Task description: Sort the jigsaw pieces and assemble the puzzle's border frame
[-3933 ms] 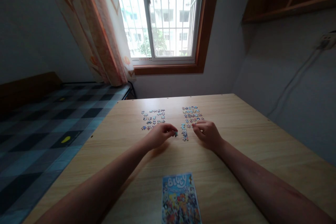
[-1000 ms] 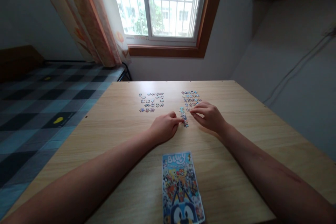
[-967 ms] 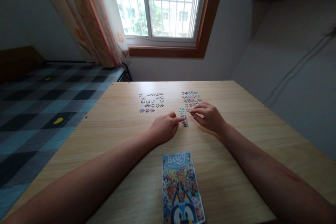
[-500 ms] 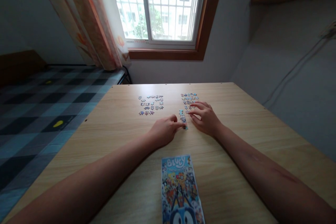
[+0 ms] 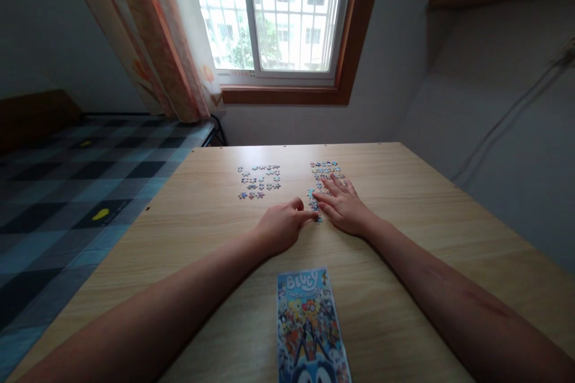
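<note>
The desk (image 5: 381, 317), of pale wood grain, fills the middle and bottom of the frame. A bed (image 5: 135, 164) with a blue, grey and black checked cover lies along the left side, and a barred window (image 5: 287, 30) is at the top centre. At the bottom centre, cut by the frame's edge, a printed picture (image 5: 309, 323) shows the word "BLUEY" above a crowd of colourful cartoon figures.

Near the centre are the left hand (image 5: 281, 226) and, just to its right, the right hand (image 5: 342, 208). The right hand's fingers are spread and nearly flat, grasping nothing visible. The left hand's index finger reaches to the lower part of the strip; whether its curled fingers hold anything, I cannot tell.

Loose jigsaw pieces (image 5: 262, 179) sit in rough rows left of centre; another group of pieces (image 5: 327, 170) lies right of centre, partly under the right hand. Between the hands is the narrow strip of pieces (image 5: 313, 204), small and multicoloured, light teal at its upper end, partly covered by fingers.

Half a second ago the right hand's fingers were bent beside the strip; now they extend over it. About four seconds ago the left hand pinched a small piece left of the strip.
</note>
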`<action>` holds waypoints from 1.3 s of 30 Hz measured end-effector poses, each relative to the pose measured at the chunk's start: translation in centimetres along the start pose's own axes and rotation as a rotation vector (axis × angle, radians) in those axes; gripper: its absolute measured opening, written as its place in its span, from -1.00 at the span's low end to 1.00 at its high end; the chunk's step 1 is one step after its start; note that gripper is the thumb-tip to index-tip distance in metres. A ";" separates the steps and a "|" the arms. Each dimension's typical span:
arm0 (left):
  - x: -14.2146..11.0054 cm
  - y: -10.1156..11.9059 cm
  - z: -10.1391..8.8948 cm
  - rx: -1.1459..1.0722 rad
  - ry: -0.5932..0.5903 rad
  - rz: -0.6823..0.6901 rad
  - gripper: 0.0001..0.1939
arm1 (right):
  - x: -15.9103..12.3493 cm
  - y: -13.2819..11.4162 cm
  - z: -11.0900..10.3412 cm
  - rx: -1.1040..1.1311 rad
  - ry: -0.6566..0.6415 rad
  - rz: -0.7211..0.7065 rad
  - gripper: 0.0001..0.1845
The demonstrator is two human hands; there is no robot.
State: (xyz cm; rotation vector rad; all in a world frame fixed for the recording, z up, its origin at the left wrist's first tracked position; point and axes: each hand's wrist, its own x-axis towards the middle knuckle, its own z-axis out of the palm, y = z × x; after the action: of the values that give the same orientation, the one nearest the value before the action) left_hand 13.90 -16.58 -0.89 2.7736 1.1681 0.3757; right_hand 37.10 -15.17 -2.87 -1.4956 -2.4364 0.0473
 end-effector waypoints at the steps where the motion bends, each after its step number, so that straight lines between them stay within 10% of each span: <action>1: 0.0 0.0 0.0 0.001 -0.001 -0.005 -0.62 | 0.0 0.0 0.0 0.000 -0.003 0.005 -0.52; 39: 0.4 0.2 -0.1 -0.052 0.078 -0.029 -0.76 | -0.2 1.0 -0.2 0.106 0.180 0.083 -0.47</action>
State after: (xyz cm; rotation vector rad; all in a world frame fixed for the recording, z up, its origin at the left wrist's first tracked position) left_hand 14.28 -16.39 -0.73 2.7171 1.1960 0.5086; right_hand 38.08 -14.89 -2.85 -1.4858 -2.1960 0.0555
